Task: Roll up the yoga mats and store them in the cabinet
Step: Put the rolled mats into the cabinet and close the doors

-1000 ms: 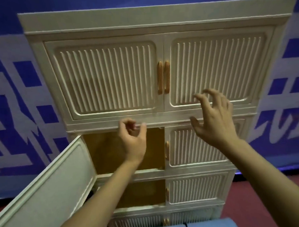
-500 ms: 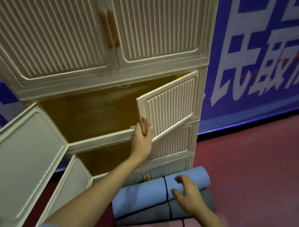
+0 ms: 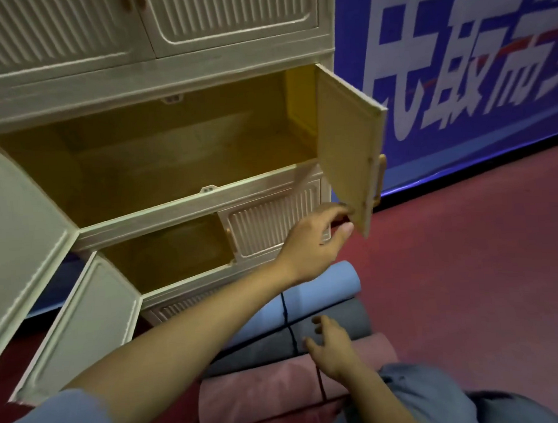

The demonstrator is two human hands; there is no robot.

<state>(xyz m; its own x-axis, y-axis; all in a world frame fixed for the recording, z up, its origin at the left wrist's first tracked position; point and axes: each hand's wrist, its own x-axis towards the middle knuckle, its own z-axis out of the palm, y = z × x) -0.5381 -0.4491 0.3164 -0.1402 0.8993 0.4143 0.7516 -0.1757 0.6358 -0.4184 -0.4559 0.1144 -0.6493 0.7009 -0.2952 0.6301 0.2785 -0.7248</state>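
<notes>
A blue wall banner (image 3: 463,59) with large white characters covers the wall right of the furniture, running out of view at the top and right edges. A thin red stroke crosses the characters at a shallow slant. Along the banner's lower edge runs a narrow bright strip, with a dark baseboard band (image 3: 481,183) directly beneath it where wall meets floor. A dark red carpeted floor (image 3: 466,283) fills the lower right of the view, its surface evenly matte. A small patch of the same red floor shows at the far left lower edge. Part of a blue-grey garment (image 3: 439,393) shows at the bottom edge.
</notes>
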